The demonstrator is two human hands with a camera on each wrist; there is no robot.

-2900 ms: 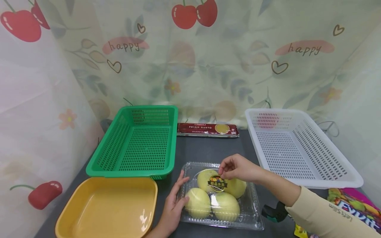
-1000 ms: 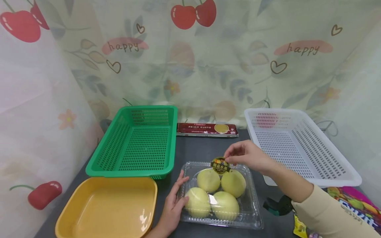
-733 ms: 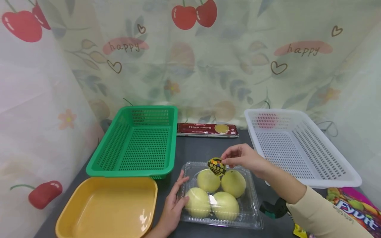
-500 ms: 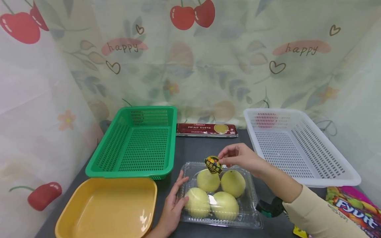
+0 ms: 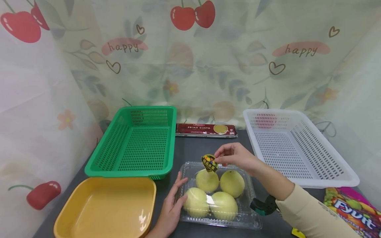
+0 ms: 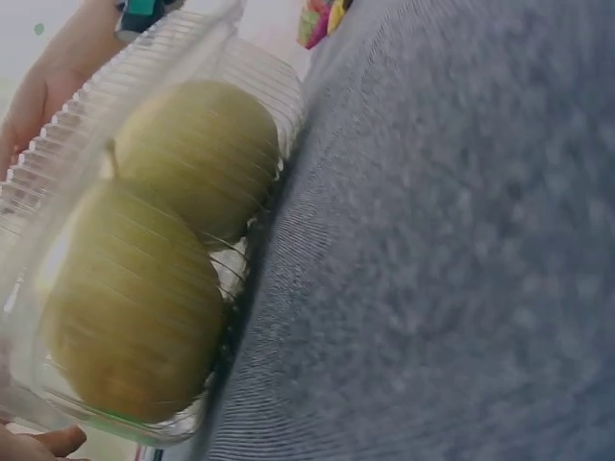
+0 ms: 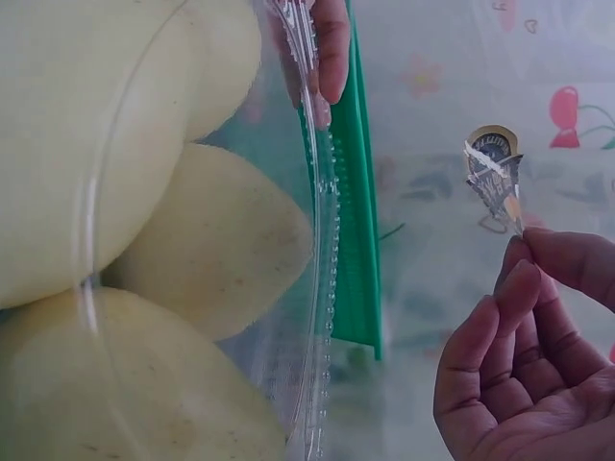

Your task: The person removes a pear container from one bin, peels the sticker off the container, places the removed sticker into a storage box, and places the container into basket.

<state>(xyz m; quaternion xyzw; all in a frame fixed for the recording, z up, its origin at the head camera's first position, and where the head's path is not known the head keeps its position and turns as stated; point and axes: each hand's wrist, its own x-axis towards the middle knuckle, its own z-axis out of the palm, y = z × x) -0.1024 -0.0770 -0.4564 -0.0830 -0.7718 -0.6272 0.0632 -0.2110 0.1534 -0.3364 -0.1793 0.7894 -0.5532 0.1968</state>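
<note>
A clear plastic clamshell box [image 5: 250, 208] sits at the front of the dark table, its lid down over several round, pale yellow-green pears [image 5: 224, 205]. My left hand [image 5: 169, 210] rests against the box's left side, fingers extended and thumb near the lid. Above the box's far edge, my right hand [image 5: 238, 158] pinches a black-and-gold fruit label sticker [image 5: 209, 163] between thumb and index finger. In the right wrist view the sticker [image 7: 493, 168] hangs free from the fingertips, back side showing and slightly folded. The left wrist view shows two pears [image 6: 135, 307] through the box wall.
A green basket [image 5: 172, 145] stands at back left, with a yellow basin [image 5: 151, 195] before it. A white basket [image 5: 324, 183] stands at right. A red spaghetti pack [image 5: 205, 130] lies at the back. A Fyvit bag [image 5: 351, 211] is at front right, partly behind the right sleeve.
My right hand was at the lid with the sticker stuck there; the sticker came off and rose in its fingers. Since then that hand has drifted left. The left hand has stayed put.
</note>
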